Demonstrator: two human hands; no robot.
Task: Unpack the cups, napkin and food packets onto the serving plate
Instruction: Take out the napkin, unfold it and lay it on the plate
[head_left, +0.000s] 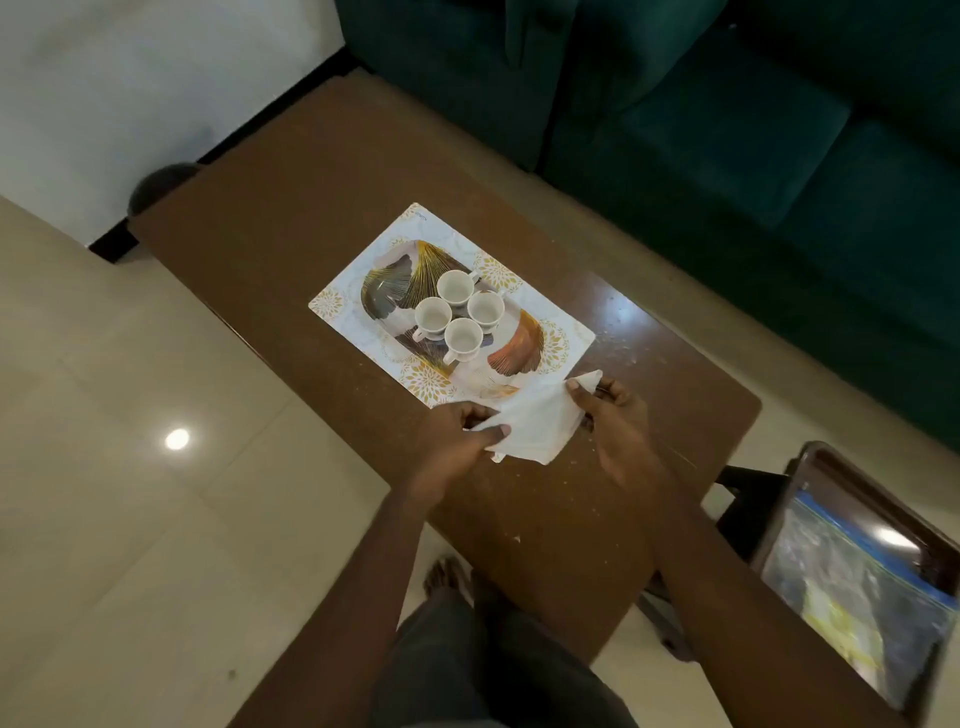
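Brown wooden table (291, 208) running diagonally through the frame, green sofa (727, 130) at upper right, pale tiled floor at left. Patterned placemat (332, 304) lying at frame centre, serving plate (384, 299) sitting on it. Four white cups (432, 315) standing upright, clustered on the plate's middle.

Both hands working the white napkin (535, 426) just below and right of the plate, its upper edge overlapping the plate's near end. Left hand (457, 441) pinching the napkin's lower-left corner between thumb and curled fingers. Right hand (618, 421) pinching the upper-right tip. Napkin hanging stretched between them, partly folded, roughly triangular.

Dark tray (810, 457) sitting at lower right of the frame, off the table. Contents blurred; cannot tell whether they are food packets.

Judgement: the step in hand looks like shaping the napkin before placing it. Doing it well likely means keeping both corners taut and matching edges before creasing. Then laying it flat on the plate's bare lower-right part, clear of the cup handles, so nothing is getting nudged.
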